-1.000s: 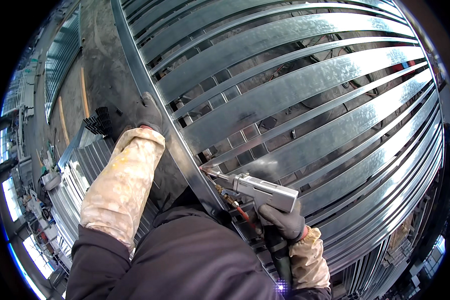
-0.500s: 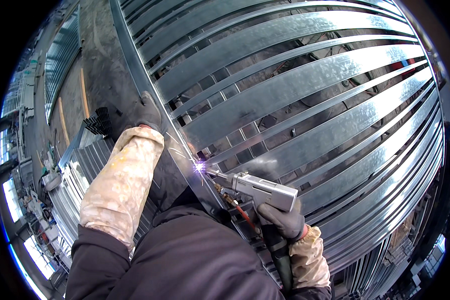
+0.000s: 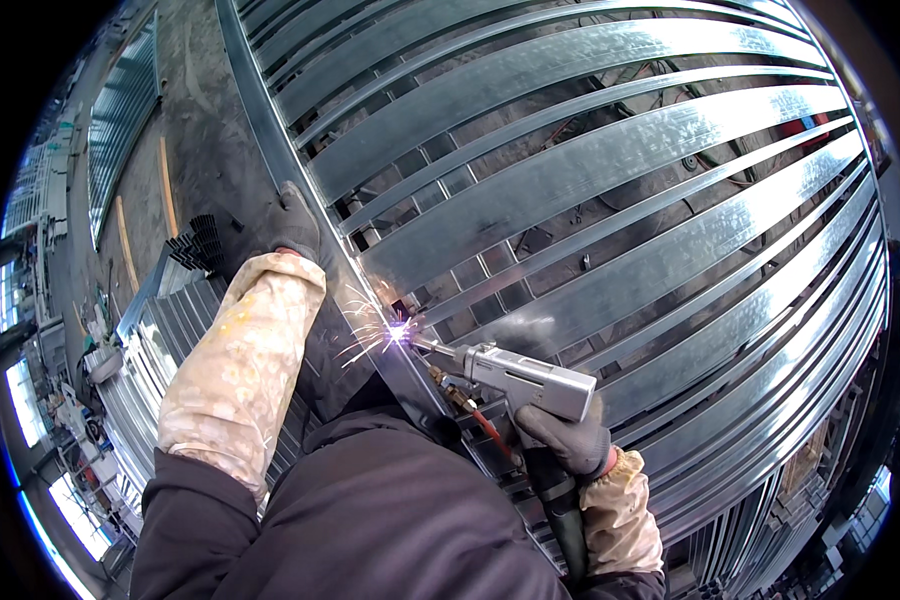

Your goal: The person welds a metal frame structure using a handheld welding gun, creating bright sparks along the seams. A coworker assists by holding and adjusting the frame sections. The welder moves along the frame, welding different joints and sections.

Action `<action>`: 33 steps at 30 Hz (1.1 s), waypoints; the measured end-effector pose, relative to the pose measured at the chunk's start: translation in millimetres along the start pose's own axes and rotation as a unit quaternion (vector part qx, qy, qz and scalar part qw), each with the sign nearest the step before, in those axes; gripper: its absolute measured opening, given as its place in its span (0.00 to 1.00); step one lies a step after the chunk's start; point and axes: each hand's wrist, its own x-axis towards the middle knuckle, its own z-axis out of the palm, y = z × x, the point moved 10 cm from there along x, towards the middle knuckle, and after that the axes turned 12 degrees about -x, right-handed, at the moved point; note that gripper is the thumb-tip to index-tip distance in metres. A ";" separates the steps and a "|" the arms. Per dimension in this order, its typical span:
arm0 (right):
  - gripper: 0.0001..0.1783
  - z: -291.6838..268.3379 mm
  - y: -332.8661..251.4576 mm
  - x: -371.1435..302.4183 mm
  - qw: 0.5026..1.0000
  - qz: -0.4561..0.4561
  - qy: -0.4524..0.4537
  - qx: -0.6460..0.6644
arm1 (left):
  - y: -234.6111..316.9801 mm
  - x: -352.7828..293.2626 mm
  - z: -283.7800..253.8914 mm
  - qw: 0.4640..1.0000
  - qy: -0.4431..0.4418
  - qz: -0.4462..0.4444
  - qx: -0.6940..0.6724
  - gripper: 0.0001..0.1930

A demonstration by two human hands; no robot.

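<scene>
My right hand (image 3: 568,440), in a dark grey glove, is wrapped round the grip of a silver welding gun (image 3: 530,382). Its nozzle meets the side rail (image 3: 261,128) of a large galvanized steel frame where a flat slat (image 3: 610,300) joins it. A bright violet-white spot burns at the tip, and orange sparks fly off to the left. A red hose (image 3: 492,432) with a brass fitting runs beside the gun, and a thick black cable hangs below the grip. Farther up the same rail, my gloved left hand (image 3: 292,222) is closed over its edge, fingers partly hidden.
Long parallel slats fill the right side, with gaps showing cables on the floor beneath. Left of me lie stacked metal profiles (image 3: 185,330), a bundle of dark tubes (image 3: 206,240) and wooden strips (image 3: 168,185). Another slatted panel (image 3: 125,125) lies at the far left.
The spray of sparks is wider and brighter, fanning to the left. Both hands and the welding gun stay in nearly the same place.
</scene>
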 end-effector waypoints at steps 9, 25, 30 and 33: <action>0.20 1.8 0.1 -0.8 1.000 0.003 -0.006 -0.005 | -15.4 8.9 -1.4 0.999 -0.011 -0.009 -0.034 0.32; 0.20 -3.5 8.2 -5.1 1.000 0.006 0.013 -0.019 | 9.4 -12.9 1.0 0.997 -0.008 -0.061 -0.053 0.28; 0.18 -4.0 10.0 -7.7 0.999 -0.004 0.017 -0.028 | 7.9 -7.6 2.2 0.997 -0.018 -0.039 -0.063 0.32; 0.16 -3.2 7.5 -8.4 1.000 0.004 0.013 -0.026 | 3.2 -3.5 -3.8 0.999 -0.012 -0.020 -0.023 0.33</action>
